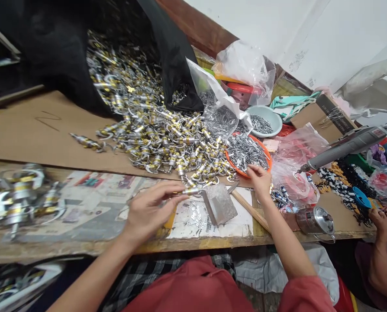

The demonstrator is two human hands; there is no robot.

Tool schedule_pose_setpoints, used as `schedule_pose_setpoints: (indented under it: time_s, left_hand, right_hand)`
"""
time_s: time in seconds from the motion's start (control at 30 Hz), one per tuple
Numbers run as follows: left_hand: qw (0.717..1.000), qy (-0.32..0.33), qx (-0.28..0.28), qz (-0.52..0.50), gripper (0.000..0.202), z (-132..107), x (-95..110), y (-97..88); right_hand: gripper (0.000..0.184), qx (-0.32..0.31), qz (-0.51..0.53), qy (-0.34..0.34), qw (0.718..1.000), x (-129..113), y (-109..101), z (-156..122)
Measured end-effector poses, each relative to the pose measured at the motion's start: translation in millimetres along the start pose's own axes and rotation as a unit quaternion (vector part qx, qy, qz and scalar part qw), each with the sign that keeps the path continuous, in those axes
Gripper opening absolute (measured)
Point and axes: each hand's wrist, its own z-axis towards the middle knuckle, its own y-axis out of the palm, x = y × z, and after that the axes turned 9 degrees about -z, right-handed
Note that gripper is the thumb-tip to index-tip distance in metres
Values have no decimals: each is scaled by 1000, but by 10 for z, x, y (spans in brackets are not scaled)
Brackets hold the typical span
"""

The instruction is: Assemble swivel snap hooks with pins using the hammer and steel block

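My left hand [149, 208] pinches a small silver and gold metal piece [191, 190] just above the table edge, close to a grey metal block [220, 203]. My right hand [259, 180] reaches into the near rim of an orange bowl [267, 154] full of small flat silver parts, fingers curled onto them; what it grips is too small to make out. A big heap of silver and gold pieces [154, 130] spills from a black bag [66, 52] across brown cardboard [34, 134].
A wooden handle [248, 208] lies beside the block. A pale bowl of parts [265, 121], plastic bags [245, 65], a cardboard box [323, 115], an electric screwdriver [346, 147] and a steel tin [315, 221] crowd the right. Another person's hand [383, 221] is at the far right. More pieces [21, 195] lie at left.
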Motion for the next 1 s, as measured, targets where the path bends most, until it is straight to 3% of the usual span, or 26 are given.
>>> schedule_pose_setpoints:
  time_s: [0.1, 0.17, 0.33, 0.5, 0.7, 0.83, 0.9, 1.0]
  left_hand:
    - [988, -64, -47, -130, 35, -103, 85, 282]
    - [975, -107, -86, -177, 48, -152, 84, 412]
    - [960, -154, -116, -200, 60, -188, 39, 488]
    - [968, -149, -107, -171, 54, -189, 77, 450]
    - [981, -129, -92, -116, 15, -161, 180, 444]
    - [971, -166, -83, -149, 8, -138, 221, 431]
    - [963, -197, -70, -171, 9, -129, 223, 418]
    - [952, -220, -70, -201, 16, -121, 220, 406]
  right_hand:
    - [15, -95, 58, -114, 987, -380, -4, -434]
    - [11, -126, 49, -194, 972, -562, -2, -658]
    - [11, -144, 27, -262, 954, -658, -3, -841]
    - [9, -130, 23, -317, 939, -640, -23, -832]
    - [10, -110, 64, -337, 933, -670, -56, -886]
    - [17, -100, 46, -348, 931, -636, -114, -957]
    - [26, -94, 8, -391, 916, -588, -144, -979]
    - [21, -70, -47, -486, 870, -510, -172, -969]
